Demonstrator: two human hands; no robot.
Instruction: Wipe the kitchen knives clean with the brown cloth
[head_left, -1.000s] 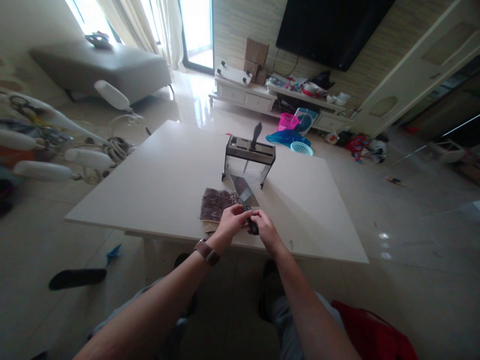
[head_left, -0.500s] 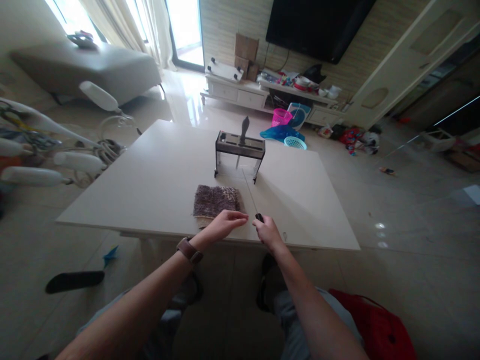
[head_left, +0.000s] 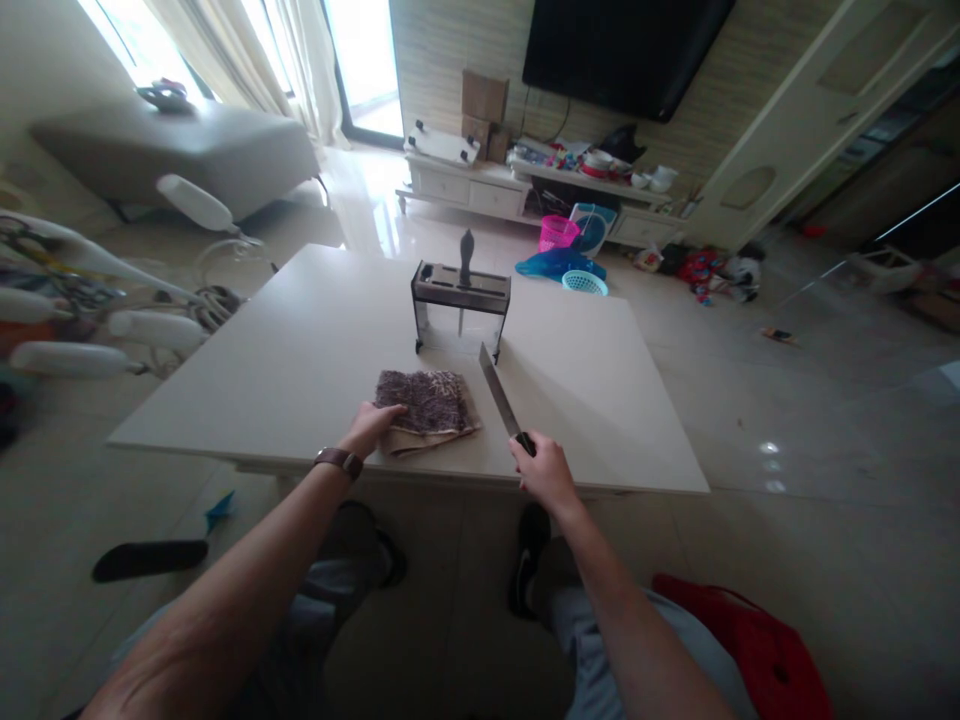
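Observation:
A knife (head_left: 499, 392) with a dark handle is in my right hand (head_left: 545, 470), its broad blade slanting up and left over the table. At the left edge of a folded brown patterned towel (head_left: 429, 402), my left hand (head_left: 370, 428) has its thumb on top and its fingers mostly out of sight beneath. A lighter underside of the towel shows along its near edge. Behind the towel stands a knife block (head_left: 461, 290) with a dark top and see-through sides. One knife (head_left: 466, 255) is upright in it, with its dark handle sticking out.
The white table (head_left: 300, 350) ends just in front of my legs. Beyond it, a blue-green basket (head_left: 584, 284) and a pink basket (head_left: 558, 233) sit on the floor near a low cabinet (head_left: 495, 197). To the right of my legs lies a red bag (head_left: 757, 640).
My left hand has moved left, from beside the knife handle to the towel's left edge. The knife has turned, so its blade now shows broadside.

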